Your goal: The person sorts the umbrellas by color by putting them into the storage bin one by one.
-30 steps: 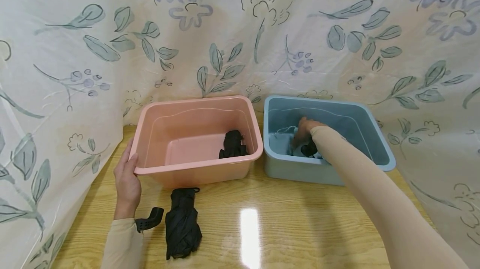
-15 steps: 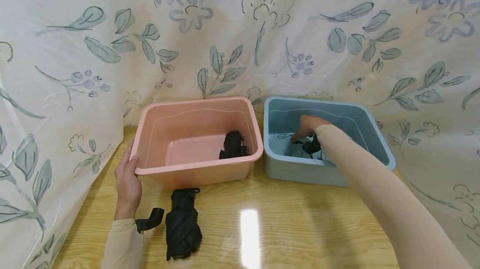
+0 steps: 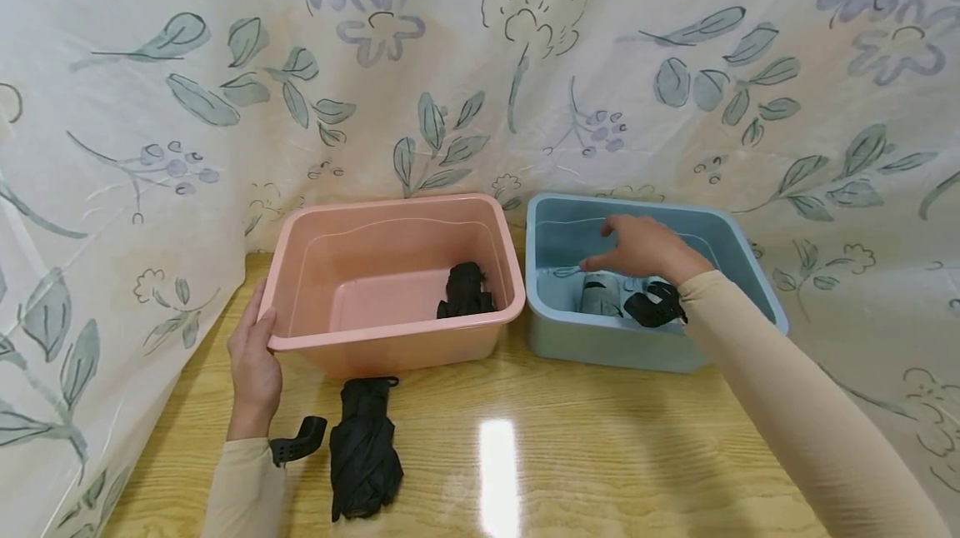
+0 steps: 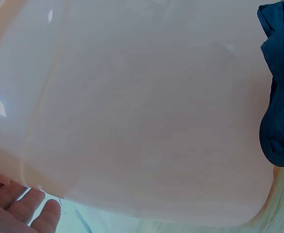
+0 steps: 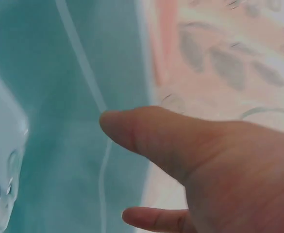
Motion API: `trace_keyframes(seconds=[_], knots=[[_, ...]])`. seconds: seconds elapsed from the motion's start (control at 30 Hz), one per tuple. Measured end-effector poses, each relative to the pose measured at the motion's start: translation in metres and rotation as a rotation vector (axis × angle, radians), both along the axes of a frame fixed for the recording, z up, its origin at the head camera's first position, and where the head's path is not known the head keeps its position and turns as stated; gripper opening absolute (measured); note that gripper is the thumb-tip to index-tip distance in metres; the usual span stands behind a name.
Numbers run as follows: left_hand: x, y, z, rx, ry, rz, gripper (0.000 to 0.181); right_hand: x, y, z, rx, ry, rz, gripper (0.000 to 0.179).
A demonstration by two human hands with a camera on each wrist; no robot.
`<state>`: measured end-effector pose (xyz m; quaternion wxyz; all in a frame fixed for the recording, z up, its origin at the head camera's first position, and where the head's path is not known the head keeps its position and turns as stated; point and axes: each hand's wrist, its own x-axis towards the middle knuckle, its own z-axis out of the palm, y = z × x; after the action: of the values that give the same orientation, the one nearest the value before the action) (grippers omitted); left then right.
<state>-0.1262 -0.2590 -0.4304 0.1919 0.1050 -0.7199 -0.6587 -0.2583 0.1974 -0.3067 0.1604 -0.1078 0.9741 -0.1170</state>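
My left hand (image 3: 255, 359) grips the left end of the pink bin (image 3: 390, 340), thumb at the rim near its front corner. In the left wrist view its fingertips (image 4: 47, 213) show at the bin's edge. My right hand (image 3: 648, 248) is over the blue bin (image 3: 615, 343), thumb and fingers spread with nothing between them. Below it lies a pale blue-grey rolled item (image 3: 600, 295), with a thin light blue cord (image 3: 566, 271) beside it. A folded black umbrella (image 3: 467, 288) lies at the right end inside the pink bin.
Another folded black umbrella (image 3: 365, 446), with a wrist loop, lies on the wooden table (image 3: 570, 438) in front of the pink bin. Black camera mounts sit on both wrists. A floral cloth (image 3: 465, 63) hangs behind the bins and along both sides.
My right hand has drawn up and back to the right from low in the blue bin, and its fingers have spread. The pale rolled item now shows more. The left hand stays put.
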Motion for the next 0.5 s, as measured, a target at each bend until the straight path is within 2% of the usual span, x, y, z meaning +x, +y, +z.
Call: trace_keyframes(seconds=[0.2, 0.4, 0.5], knots=[[0.001, -0.002, 0.0, 0.01, 0.013, -0.006, 0.049, 0.034, -0.007, 0.01, -0.071, 0.111, 0.011, 0.077], [0.002, -0.004, -0.001, 0.018, 0.051, -0.022, 0.048, 0.07, -0.017, 0.015, -0.133, 0.164, 0.008, 0.077], [0.002, -0.005, -0.001, 0.009, 0.042, -0.029, 0.049, 0.088, -0.021, 0.015, -0.153, 0.195, 0.004, 0.077]])
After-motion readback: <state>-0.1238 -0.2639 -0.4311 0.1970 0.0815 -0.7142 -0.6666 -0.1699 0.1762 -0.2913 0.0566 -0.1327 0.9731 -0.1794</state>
